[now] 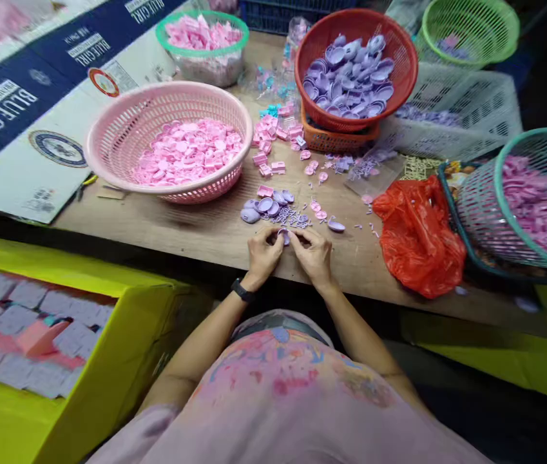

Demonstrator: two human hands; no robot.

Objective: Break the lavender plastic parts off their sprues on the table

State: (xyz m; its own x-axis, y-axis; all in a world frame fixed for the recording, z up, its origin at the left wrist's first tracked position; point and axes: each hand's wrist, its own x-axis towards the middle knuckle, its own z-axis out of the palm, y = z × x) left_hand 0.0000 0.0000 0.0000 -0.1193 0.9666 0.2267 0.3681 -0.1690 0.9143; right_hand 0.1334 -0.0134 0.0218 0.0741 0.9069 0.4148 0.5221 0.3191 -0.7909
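Observation:
Both hands meet over the table's front edge and pinch one small purple plastic piece (283,236) between their fingertips. My left hand (262,252), with a dark band on its wrist, grips it from the left. From the right, my right hand (316,256) holds the same piece. Fingers partly cover it, so its exact shape is unclear. Just beyond lie several purple oval shells (266,205) and a scatter of tiny purple pins (297,218). A single purple shell (335,226) rests to the right of my right hand, near some small pink discs (318,211).
A pink basket (113,129) of pink parts stands left on the wooden table (196,229). Behind, a red basket (406,71) holds purple shells. At right are a red plastic bag (421,235) and a tilted green-rimmed basket (500,187). A yellow box (142,335) stands lower left.

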